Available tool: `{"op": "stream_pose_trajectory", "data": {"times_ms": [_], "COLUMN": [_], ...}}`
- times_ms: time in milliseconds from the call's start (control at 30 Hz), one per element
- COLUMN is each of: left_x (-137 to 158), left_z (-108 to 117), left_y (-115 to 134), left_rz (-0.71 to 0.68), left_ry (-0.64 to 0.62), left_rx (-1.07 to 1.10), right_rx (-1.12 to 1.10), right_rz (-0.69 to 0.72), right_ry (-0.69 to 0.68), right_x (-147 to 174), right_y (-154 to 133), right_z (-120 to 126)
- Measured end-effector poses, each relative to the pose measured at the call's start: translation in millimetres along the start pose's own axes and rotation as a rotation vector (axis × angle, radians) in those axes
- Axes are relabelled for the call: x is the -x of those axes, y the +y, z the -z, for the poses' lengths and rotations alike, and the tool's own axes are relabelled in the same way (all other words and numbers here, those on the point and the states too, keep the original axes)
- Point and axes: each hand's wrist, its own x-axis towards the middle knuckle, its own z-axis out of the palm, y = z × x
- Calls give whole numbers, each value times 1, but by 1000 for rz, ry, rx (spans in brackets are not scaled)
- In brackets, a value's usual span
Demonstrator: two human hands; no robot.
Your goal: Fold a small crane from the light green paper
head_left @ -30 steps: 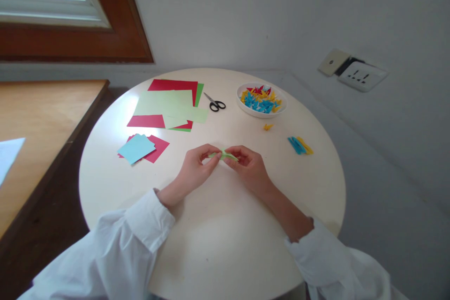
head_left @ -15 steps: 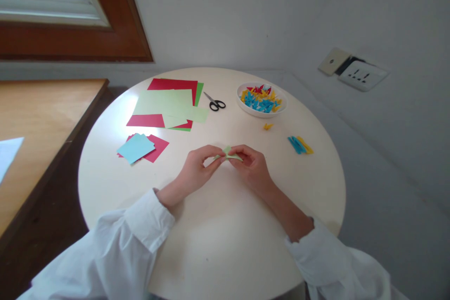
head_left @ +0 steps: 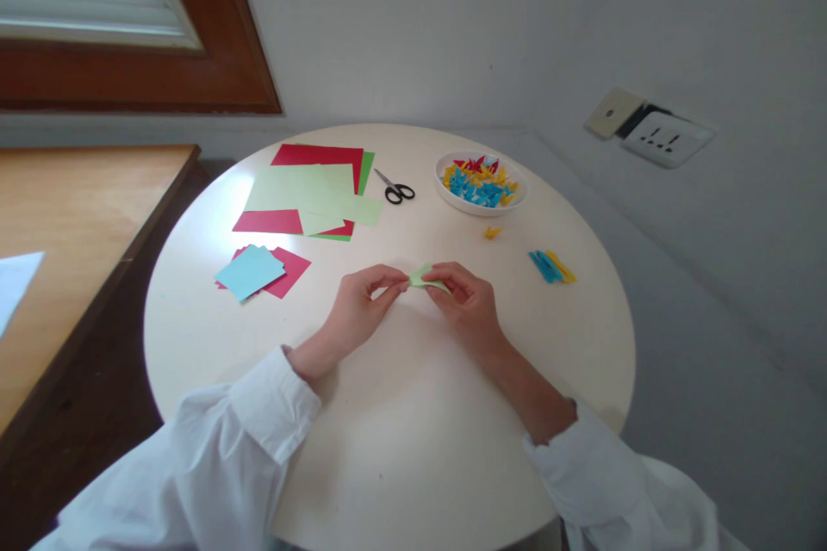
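Note:
Between my two hands is a small piece of folded light green paper (head_left: 419,276), held just above the round white table (head_left: 401,413). My left hand (head_left: 363,297) pinches its left end between thumb and fingertips. The right end is gripped by the thumb and fingers of my right hand (head_left: 469,301), which cover part of the paper. The exact shape of the folds is too small to make out. Beyond my right hand lies a single small yellow folded paper figure (head_left: 493,233).
At the back right stands a white dish (head_left: 481,211) of red, yellow and blue folded figures. Blue and yellow folded strips (head_left: 551,266) lie at right. Black-handled scissors (head_left: 395,189) rest beside coloured sheets (head_left: 301,186). Light blue squares (head_left: 251,270) cover red ones at left.
My left fingertips have drawn back slightly left along the paper. My right hand has shifted a little, and more of the green paper shows between the hands.

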Motion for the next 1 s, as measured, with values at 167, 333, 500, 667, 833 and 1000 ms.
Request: {"op": "stream_pose_trajectory", "data": {"times_ms": [167,333,500,667,833,1000], "left_x": [1,1,0,0,1,1], "left_z": [1,1,0,-1,-2,-3], "left_y": [0,2,4,2,2,3], "left_rz": [-31,-47,-59,-67,-54,-70], "left_ry": [2,3,15,26,42,41], "left_rx": [-60,-81,-69,-74,-92,-119], "right_rx": [-58,-72,-57,-45,50,124], "right_rz": [-59,-88,-106,-100,-74,-48], "right_ry": [-26,-30,-28,9,45,55], "right_x": [0,0,-1,-2,-2,-1], "right_y": [-1,-2,-2,-2,-2,-5], "right_z": [-1,-3,-6,-8,-9,-10]}}
